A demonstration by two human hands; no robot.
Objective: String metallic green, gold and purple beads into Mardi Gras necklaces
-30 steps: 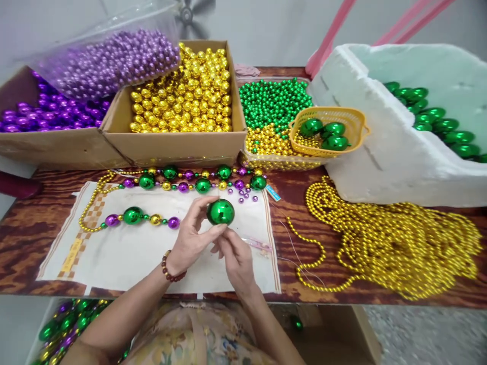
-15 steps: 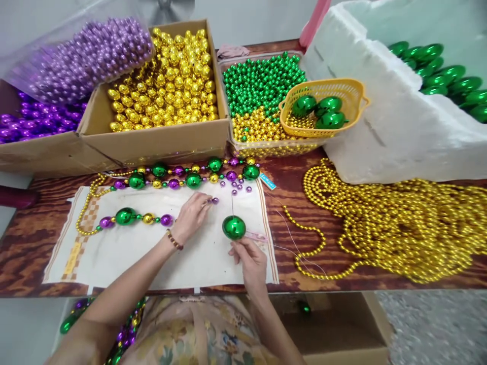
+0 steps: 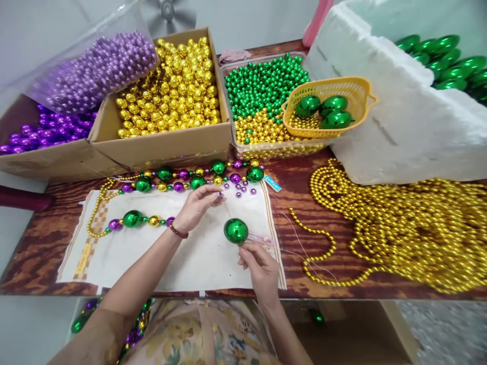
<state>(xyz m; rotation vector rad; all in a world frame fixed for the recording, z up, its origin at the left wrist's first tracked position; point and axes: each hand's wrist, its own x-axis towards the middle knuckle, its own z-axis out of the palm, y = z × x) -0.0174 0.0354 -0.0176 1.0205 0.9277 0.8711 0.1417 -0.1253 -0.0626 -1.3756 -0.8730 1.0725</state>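
My right hand [image 3: 261,266] pinches the lower end of a large green bead [image 3: 235,231] above the white cloth [image 3: 152,258]. A thin needle sticks up from the bead's top, leaning left. My left hand [image 3: 196,208] is closed at the fingertips on a small purple bead [image 3: 219,195], close to the needle's upper end; whether the tip is inside it I cannot tell. Left of that hand lies a strung row with a green bead [image 3: 133,219], a gold bead [image 3: 154,221] and purple ones. Several loose small purple beads [image 3: 238,194] lie at the cloth's far edge.
A finished-looking bead strand [image 3: 197,183] runs along the back. Behind stand a carton of gold beads [image 3: 160,144], a clear tub of green and gold beads [image 3: 266,147], a yellow basket [image 3: 365,104] and a white foam box [image 3: 365,137]. Gold bead chains [image 3: 411,233] heap at right.
My left hand has brought the small purple bead closer to the needle, which now tilts left rather than standing upright. The whole view has shifted slightly.
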